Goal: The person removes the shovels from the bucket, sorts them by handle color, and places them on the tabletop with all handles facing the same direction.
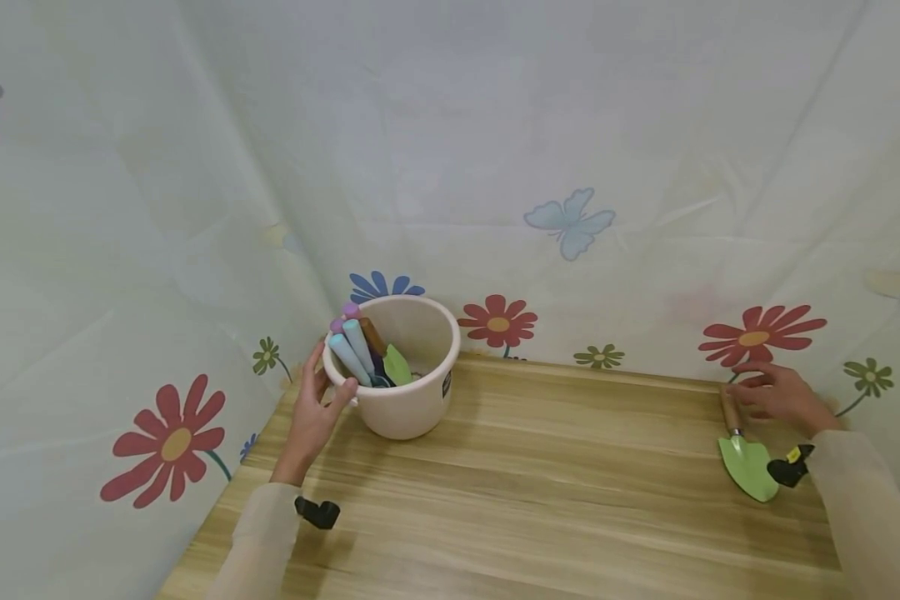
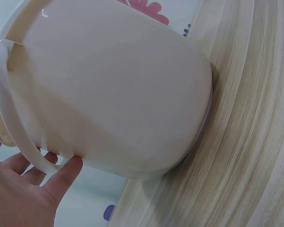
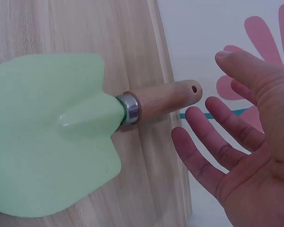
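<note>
A pale pink bucket [image 1: 405, 412] stands at the table's back left. My left hand [image 1: 318, 410] holds its left side near the rim; in the left wrist view thumb and fingers are around the bucket's handle [image 2: 15, 125]. Inside lean tools with light blue handles [image 1: 350, 357] and purple ends [image 1: 352, 310], and a small green blade [image 1: 397, 365] near a brown handle [image 1: 372, 337]. At the right lies a hand trowel [image 1: 747, 467] with a green blade and wooden handle. My right hand [image 3: 241, 151] hovers beside that handle, fingers spread and apart from it.
The wood-grain table [image 1: 555, 500] meets a pale cloth backdrop [image 1: 450, 167] printed with flowers and butterflies along its back and left. The trowel's handle end lies at the table's back edge. A small black device [image 1: 317, 512] sits on the left wrist, another [image 1: 791, 467] on the right.
</note>
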Demonstrator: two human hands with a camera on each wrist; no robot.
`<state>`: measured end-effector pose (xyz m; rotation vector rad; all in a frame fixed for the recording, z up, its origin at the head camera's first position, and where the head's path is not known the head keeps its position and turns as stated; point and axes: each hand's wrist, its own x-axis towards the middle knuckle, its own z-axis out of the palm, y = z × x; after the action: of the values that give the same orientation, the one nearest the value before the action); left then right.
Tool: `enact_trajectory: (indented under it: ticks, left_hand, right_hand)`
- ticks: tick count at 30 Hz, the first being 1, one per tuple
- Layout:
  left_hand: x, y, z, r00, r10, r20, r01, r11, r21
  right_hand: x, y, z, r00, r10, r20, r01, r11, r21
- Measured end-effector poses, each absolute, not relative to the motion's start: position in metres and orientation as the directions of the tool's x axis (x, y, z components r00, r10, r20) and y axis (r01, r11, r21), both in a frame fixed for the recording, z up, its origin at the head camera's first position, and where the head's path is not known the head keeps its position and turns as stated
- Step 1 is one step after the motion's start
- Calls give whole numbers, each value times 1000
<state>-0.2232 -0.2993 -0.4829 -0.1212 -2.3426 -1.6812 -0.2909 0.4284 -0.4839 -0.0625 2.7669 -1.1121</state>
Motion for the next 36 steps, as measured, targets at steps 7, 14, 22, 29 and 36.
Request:
enact_trajectory:
  ticks: [7,14,22,29,36]
  left_hand:
    - [-224,-302,-485,-968,-86,236,197,323,926]
    - [-219,-298,-476,-969,-91,231,191,323,927]
    - [-223,-300,-481,-967,-89,238,197,327,924]
    - [-209,-289,-455,-972,-80,223,187,320,929]
    - [-219,-296,-472,-969,-83,231,192,330,924]
  right_hand:
    - [-295,418,-479,-988,-131,-85,-39,733,-679]
    - [-298,407,-477,-988,-131,-86,-41,745,-666]
    - [-299,395,-475,-986,-163,-26,-108,762,-639]
    - [-300,384,-470,-980,-198,10,-160,761,-629]
    - [-300,368,-465,-971,-235,44,-209,744,-635]
